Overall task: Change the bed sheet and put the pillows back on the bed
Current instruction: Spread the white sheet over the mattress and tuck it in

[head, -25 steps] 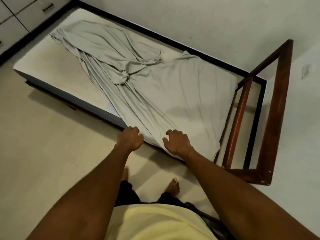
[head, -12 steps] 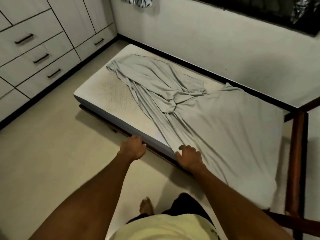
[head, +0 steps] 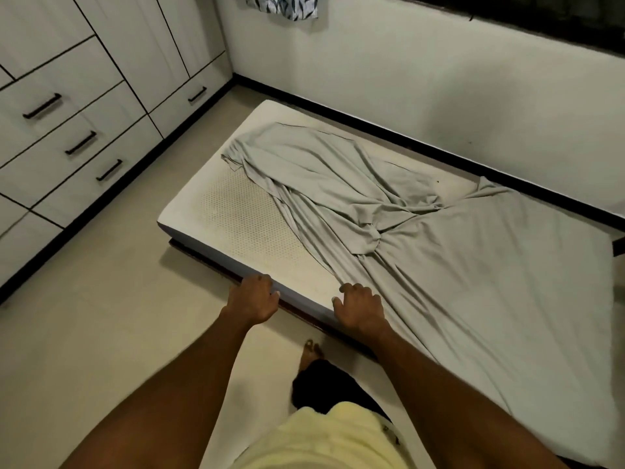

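A grey bed sheet point(head: 456, 252) lies crumpled and twisted across the white mattress point(head: 243, 211). It covers the right part and leaves the near left part bare. My right hand point(head: 360, 306) rests on the mattress's near edge, its curled fingers gripping the sheet's gathered border. My left hand point(head: 253, 299) is a little to the left, off the sheet, fingers curled over the mattress's near edge. No pillow is in view.
The low bed stands along a white wall with a black skirting point(head: 389, 123). White drawers with black handles point(head: 81, 142) line the left side. Beige floor point(head: 101, 316) runs between them and the bed. My bare foot point(head: 309, 350) stands by the bed frame.
The view swung left and up, from the wooden bed end to the drawers. Both hands shifted left along the near edge; the left hand now sits away from the sheet.
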The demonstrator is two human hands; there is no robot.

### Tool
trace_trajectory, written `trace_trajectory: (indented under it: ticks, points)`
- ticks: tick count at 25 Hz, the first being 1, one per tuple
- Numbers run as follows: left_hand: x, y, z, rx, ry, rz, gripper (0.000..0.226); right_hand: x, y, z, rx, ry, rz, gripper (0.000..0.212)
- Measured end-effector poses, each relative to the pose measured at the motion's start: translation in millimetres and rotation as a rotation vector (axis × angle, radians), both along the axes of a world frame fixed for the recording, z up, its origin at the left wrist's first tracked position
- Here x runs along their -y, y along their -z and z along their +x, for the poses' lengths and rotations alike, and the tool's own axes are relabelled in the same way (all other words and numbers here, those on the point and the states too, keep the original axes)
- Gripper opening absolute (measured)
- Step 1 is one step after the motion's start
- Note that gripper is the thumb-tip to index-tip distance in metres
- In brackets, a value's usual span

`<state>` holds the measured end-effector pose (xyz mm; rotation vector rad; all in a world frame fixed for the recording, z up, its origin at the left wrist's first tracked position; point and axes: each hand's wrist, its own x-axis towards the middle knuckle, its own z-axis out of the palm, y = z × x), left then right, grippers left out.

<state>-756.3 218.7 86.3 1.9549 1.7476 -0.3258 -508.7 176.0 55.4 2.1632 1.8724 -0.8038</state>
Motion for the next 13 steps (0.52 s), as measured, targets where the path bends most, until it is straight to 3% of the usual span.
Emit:
trace_trajectory:
  ticks: [8,13]
  points:
    - [-162,-9,-65,-0.020,0.124,0.000,0.047,-129,-12,-67,0.000,0.079,0.044,0.050]
    - [-266,14,-101,-0.031,0.344,-0.031,0.050,-188,8,-123,-0.032,0.337,0.029,0.051]
